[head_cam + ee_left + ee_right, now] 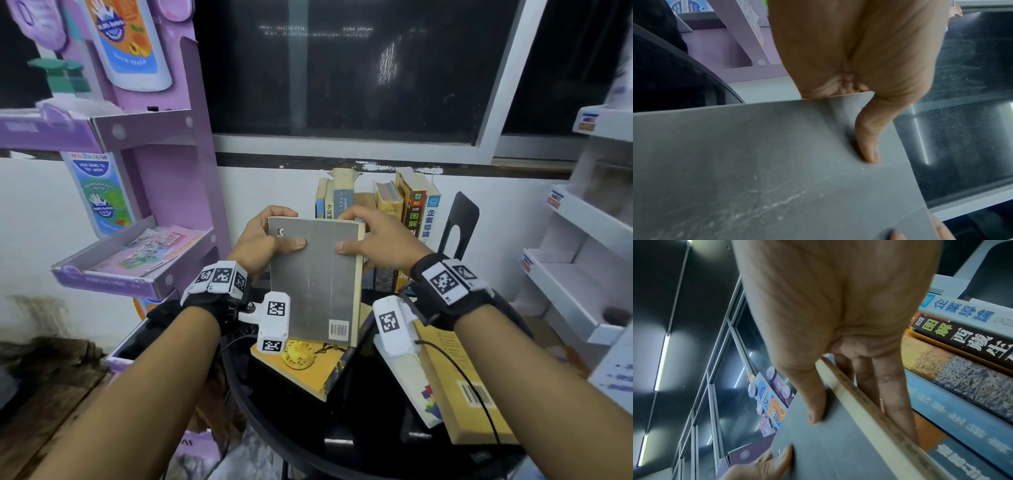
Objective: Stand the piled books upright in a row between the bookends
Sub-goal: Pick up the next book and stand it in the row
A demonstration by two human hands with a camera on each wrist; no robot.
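A grey paperback [315,277] is held up in the air over the round black table [294,425], back cover with barcode toward me. My left hand [263,236] grips its upper left edge, thumb [869,138] on the cover. My right hand [373,240] grips the upper right edge, thumb [816,402] on the cover and fingers [896,402] behind the page edges. Behind it a row of upright books [383,205] leans against a black bookend [459,226]. A yellow book [301,363] and two more books [455,387] lie flat on the table.
A purple cardboard display stand [150,192] with a leaflet tray stands close on the left. White shelves [582,267] are on the right. A white wall and dark window [342,68] rise right behind the book row.
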